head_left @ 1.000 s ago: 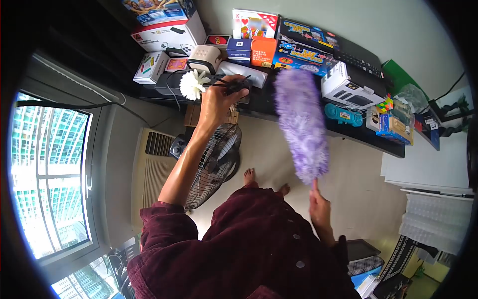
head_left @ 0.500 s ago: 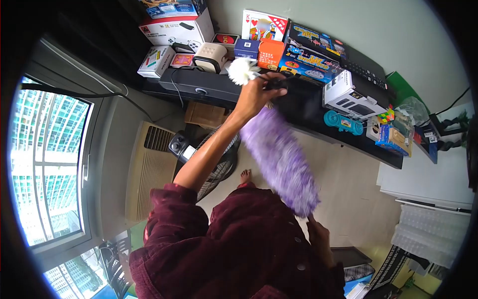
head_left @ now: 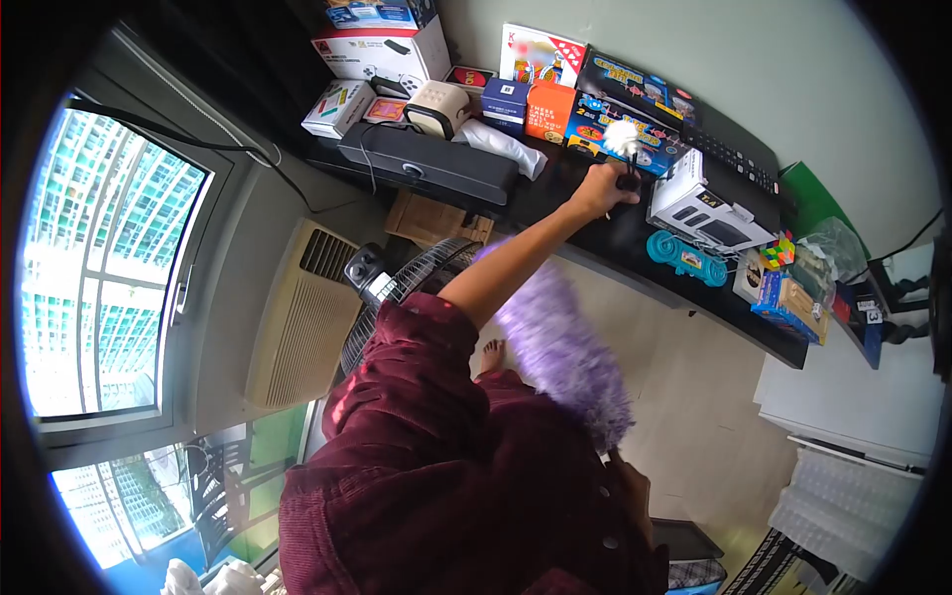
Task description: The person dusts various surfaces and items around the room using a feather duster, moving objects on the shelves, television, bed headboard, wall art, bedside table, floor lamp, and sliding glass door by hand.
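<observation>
Head: duster seemingly in right hand

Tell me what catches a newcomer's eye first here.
Most likely the fluffy purple duster, held in the right hand in front of the pale floor. Next comes the white flower-like piece in the left hand, over the black shelf. At the far left, the bright window also stands out.
</observation>
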Tool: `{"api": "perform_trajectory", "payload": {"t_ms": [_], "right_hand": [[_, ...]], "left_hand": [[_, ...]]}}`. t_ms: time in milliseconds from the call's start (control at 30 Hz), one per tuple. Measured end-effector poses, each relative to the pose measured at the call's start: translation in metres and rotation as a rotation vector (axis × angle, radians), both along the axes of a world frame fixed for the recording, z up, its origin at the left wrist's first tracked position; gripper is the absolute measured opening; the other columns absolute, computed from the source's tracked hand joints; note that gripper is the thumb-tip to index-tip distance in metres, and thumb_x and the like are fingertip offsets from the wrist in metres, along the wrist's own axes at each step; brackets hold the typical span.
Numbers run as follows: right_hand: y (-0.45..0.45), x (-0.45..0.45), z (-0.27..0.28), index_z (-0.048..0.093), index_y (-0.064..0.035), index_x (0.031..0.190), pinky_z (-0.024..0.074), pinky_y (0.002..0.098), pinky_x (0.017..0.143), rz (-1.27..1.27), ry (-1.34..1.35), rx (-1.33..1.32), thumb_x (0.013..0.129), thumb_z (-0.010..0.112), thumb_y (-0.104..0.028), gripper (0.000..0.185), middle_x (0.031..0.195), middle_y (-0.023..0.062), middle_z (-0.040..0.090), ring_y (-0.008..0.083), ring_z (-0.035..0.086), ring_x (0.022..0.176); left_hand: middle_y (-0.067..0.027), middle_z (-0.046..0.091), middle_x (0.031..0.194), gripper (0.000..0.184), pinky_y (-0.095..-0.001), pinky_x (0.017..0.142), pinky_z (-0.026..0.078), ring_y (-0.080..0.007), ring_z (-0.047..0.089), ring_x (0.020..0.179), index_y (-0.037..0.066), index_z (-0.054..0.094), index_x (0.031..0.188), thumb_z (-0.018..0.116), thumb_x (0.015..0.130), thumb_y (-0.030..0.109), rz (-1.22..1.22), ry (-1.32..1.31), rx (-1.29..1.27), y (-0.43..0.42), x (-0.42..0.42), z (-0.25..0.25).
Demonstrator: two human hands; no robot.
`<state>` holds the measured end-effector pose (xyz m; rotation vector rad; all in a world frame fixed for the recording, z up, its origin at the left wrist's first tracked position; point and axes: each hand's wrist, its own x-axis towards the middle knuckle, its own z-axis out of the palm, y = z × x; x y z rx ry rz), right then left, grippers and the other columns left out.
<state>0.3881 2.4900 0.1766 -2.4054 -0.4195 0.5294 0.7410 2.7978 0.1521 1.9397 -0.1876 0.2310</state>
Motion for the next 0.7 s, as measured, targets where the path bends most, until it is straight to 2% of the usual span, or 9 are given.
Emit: {"api": "perform_trajectory", "payload": {"t_ms": [67,133,267,333,367,400,467,500,700], "right_hand": [[0.002,0.007,0.006,0.052,-0.0125,0.118,0.0416,0.0354,0.049,-0.089,-0.001,0.074,0.081,0.055,-0.004,0.039,0.065,0.0133,0.053,0.0265,0.054,0.053],[0.004,0.017,0.010,0.052,-0.0086,0.117,0.0424,0.0333,0.051,-0.158,-0.090,0.100,0.081,0.055,-0.003,0.037,0.069,0.0162,0.055,0.0268,0.055,0.056],[0.017,0.027,0.010,0.053,-0.0044,0.114,0.0438,0.0315,0.053,-0.157,-0.143,0.186,0.081,0.056,-0.003,0.034,0.073,0.0175,0.059,0.0266,0.057,0.059],[0.023,0.026,0.005,0.053,-0.0037,0.114,0.0443,0.0314,0.054,-0.146,-0.125,0.170,0.081,0.056,-0.003,0.033,0.074,0.0180,0.059,0.0264,0.058,0.059],[0.027,0.028,0.003,0.054,-0.0031,0.114,0.0448,0.0313,0.054,-0.139,-0.113,0.153,0.081,0.056,-0.003,0.033,0.075,0.0185,0.060,0.0262,0.058,0.059],[0.030,0.030,0.000,0.054,-0.0031,0.114,0.0448,0.0313,0.054,-0.131,-0.115,0.155,0.081,0.056,-0.003,0.033,0.075,0.0185,0.060,0.0262,0.058,0.059],[0.034,0.033,-0.003,0.051,-0.0030,0.118,0.0374,0.0249,0.048,-0.087,-0.186,0.166,0.082,0.055,-0.003,0.036,0.057,0.0104,0.047,0.0118,0.041,0.050],[0.038,0.034,-0.002,0.051,-0.0030,0.118,0.0374,0.0249,0.048,-0.090,-0.187,0.163,0.082,0.055,-0.003,0.036,0.057,0.0104,0.047,0.0118,0.041,0.050],[0.063,0.035,0.012,0.047,-0.0063,0.123,0.0342,0.0233,0.046,-0.208,-0.136,0.116,0.086,0.051,-0.011,0.038,0.051,0.0046,0.039,0.0092,0.037,0.047]], "left_hand": [[-0.0101,0.064,0.088,0.037,-0.0319,0.077,0.047,-0.0217,0.062,0.085,0.005,0.062,0.095,0.076,0.062,0.015,0.069,-0.002,-0.049,-0.002,-0.010,0.006],[-0.0122,0.063,0.092,0.037,-0.0344,0.077,0.048,-0.0263,0.062,0.082,0.003,0.061,0.097,0.073,0.064,0.015,0.402,-0.219,0.258,0.008,-0.023,0.021],[-0.0125,0.061,0.100,0.037,-0.0361,0.082,0.045,-0.0300,0.056,0.095,0.006,0.060,0.101,0.062,0.065,0.002,0.172,-0.030,0.647,0.109,-0.038,0.065],[-0.0109,0.061,0.100,0.038,-0.0355,0.085,0.044,-0.0292,0.054,0.099,0.006,0.060,0.102,0.058,0.065,-0.003,-0.066,-0.146,0.802,0.153,-0.027,0.050],[-0.0096,0.061,0.102,0.042,-0.0346,0.085,0.044,-0.0276,0.055,0.100,0.005,0.059,0.103,0.059,0.063,-0.006,-0.214,-0.076,0.802,0.162,-0.021,0.051],[-0.0096,0.061,0.102,0.042,-0.0346,0.085,0.044,-0.0276,0.055,0.100,0.005,0.059,0.103,0.059,0.063,-0.006,-0.206,-0.076,0.804,0.171,-0.013,0.047],[-0.0095,0.062,0.100,0.041,-0.0333,0.081,0.046,-0.0251,0.057,0.098,0.007,0.060,0.102,0.054,0.064,-0.008,-0.394,0.087,0.775,0.181,0.005,0.034],[-0.0087,0.060,0.106,0.048,-0.0328,0.087,0.043,-0.0250,0.055,0.102,0.007,0.058,0.106,0.062,0.060,-0.008,-0.430,0.196,0.821,0.183,0.015,0.031],[-0.0122,0.059,0.103,0.050,-0.0327,0.086,0.043,-0.0267,0.055,0.099,0.005,0.054,0.112,0.064,0.063,-0.003,-0.544,0.059,0.987,0.192,0.029,0.019]]}}
